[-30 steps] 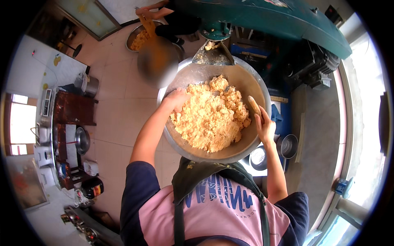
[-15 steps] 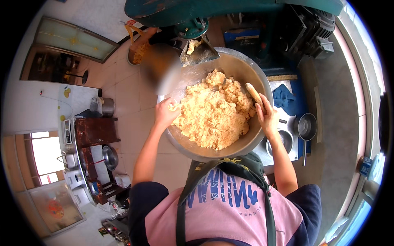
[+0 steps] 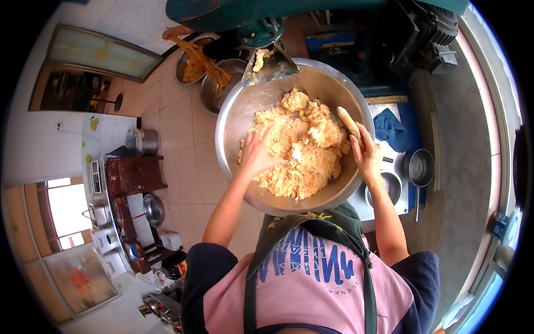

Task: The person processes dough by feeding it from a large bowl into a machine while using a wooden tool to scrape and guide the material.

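A large metal bowl [image 3: 223,133] in front of me holds crumbly, pale yellow dough [image 3: 300,172]. My left hand [image 3: 259,155] lies on the dough at its left side, fingers spread, with the fingertips partly sunk in or hidden by it. My right hand [image 3: 367,155] is at the bowl's right inner wall, its fingers closed on a wooden handle [image 3: 349,121] that points up and to the left. Whatever the handle's lower end joins is hidden. One dough clump [image 3: 324,132] near the middle is smeared by motion.
Over the bowl's far rim hangs a dough-stuck metal paddle [image 3: 271,65] of a green machine [image 3: 222,14]. Beyond, another person's hand [image 3: 177,32] holds orange-yellow strips [image 3: 197,62] above metal basins [image 3: 210,96]. To the right are a blue cloth [image 3: 388,131] and a saucepan [image 3: 419,168].
My left hand has moved from the bowl's left rim onto the dough, its fingers opening. The other person's strips now stretch toward the nearer basin, which was blurred before. My right hand keeps the handle.
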Demonstrator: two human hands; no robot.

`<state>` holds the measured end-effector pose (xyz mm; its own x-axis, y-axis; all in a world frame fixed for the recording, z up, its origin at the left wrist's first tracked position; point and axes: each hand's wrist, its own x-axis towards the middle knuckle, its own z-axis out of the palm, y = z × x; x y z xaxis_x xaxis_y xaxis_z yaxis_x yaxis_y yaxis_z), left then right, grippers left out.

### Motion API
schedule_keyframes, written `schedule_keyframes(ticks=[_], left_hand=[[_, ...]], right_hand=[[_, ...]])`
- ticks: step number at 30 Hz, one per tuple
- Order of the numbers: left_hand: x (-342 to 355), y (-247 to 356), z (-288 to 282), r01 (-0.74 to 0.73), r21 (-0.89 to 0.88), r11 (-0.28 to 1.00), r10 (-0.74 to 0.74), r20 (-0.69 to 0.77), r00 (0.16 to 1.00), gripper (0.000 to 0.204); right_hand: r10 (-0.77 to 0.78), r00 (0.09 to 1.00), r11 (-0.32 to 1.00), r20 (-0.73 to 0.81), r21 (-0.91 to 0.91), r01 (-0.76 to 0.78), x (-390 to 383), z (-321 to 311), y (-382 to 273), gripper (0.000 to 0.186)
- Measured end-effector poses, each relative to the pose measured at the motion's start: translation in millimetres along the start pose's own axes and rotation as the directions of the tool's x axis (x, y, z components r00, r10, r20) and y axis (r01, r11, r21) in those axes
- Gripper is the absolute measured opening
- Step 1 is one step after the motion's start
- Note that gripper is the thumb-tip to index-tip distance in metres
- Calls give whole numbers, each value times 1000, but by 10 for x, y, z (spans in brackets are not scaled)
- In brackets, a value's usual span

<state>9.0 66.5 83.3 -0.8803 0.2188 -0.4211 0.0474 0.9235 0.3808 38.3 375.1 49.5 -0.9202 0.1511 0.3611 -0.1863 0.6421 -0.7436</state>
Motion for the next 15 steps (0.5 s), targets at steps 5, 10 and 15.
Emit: schedule_keyframes(ticks=[5,10,15], left_hand=[[83,-354,313,57,201,978,-55,-19,998,118],[232,-309,374,150,92,984,-138,-124,983,87],[323,-477,485,102,119,988,-70,-243,967,58]], right_hand=[[8,1000,1000,1,18,-8,-16,10,5,39],[26,1000,1000,9,0,-26,-16,14,35,40],[6,1000,1000,-14,26,-6,10,28,18,41]])
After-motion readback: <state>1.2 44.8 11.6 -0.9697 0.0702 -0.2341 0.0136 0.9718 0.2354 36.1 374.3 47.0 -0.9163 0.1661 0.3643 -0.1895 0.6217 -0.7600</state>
